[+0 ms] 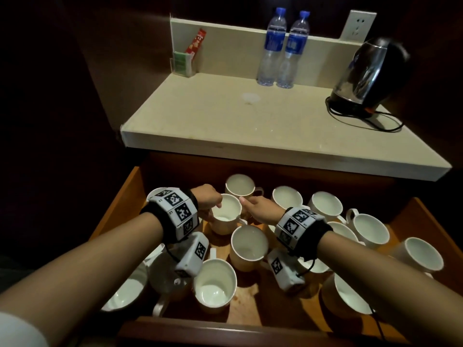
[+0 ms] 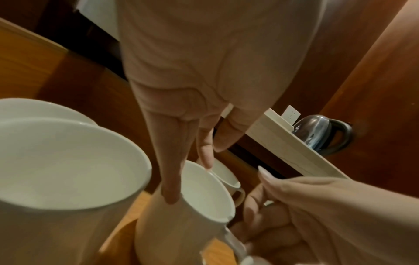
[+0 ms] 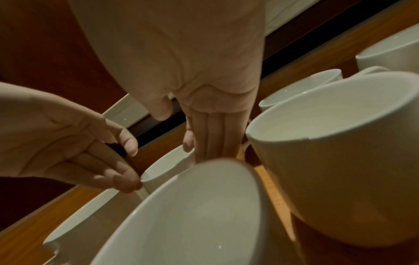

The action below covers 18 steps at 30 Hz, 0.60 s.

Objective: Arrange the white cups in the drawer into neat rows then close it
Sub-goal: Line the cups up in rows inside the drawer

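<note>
The drawer (image 1: 125, 194) stands open, its white cups (image 1: 370, 229) scattered, no rows formed. The left hand (image 1: 208, 199) pinches one cup (image 1: 226, 214) by its rim near the back left; the right hand (image 1: 263, 209) rests straight-fingered beside it, so nearly all arranging and the closing remain.

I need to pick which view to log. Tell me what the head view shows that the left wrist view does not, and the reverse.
Only the head view shows two water bottles, the whole open drawer and the many scattered cups. Only the left wrist view shows the left hand from below, fingertips on the cup's rim. Both show that cup, the right hand beside it, and the kettle.
</note>
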{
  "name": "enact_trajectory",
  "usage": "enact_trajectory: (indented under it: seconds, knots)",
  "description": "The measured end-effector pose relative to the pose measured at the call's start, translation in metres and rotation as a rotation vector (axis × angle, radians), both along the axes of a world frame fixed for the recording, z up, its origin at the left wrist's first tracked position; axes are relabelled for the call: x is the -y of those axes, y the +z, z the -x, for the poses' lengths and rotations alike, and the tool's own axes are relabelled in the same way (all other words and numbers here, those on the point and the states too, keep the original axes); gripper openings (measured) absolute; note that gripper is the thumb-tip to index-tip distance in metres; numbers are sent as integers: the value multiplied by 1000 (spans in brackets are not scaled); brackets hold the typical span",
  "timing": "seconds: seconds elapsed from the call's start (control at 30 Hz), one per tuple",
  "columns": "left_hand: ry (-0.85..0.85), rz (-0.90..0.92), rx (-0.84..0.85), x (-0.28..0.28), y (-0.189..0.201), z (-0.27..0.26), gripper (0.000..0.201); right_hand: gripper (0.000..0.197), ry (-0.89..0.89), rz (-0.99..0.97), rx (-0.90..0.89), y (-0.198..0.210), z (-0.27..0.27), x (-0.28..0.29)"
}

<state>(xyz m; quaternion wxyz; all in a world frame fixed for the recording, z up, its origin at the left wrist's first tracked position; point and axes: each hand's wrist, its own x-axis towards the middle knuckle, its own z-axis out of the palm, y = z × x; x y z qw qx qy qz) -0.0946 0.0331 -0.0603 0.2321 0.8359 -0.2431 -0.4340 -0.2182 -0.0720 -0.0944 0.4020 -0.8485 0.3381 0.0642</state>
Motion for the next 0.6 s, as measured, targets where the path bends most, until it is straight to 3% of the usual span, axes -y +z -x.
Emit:
enact_trajectory:
  seconds: [0.17,0.37,0.5,0.6]
  knots:
    - [57,42,7,2,-3,-2,28,44,-70,-204,48,-10,-1,1]
    - [95,71,28,3,-6,-2,23,46,-146,-89,96,-6,-6,12]
    - [86,72,26,5,-1,-1,12,38,-165,-227,174,-11,-13,10]
    - [77,78,37,7,-1,-4,17,38,-191,-279,188,-11,-12,7]
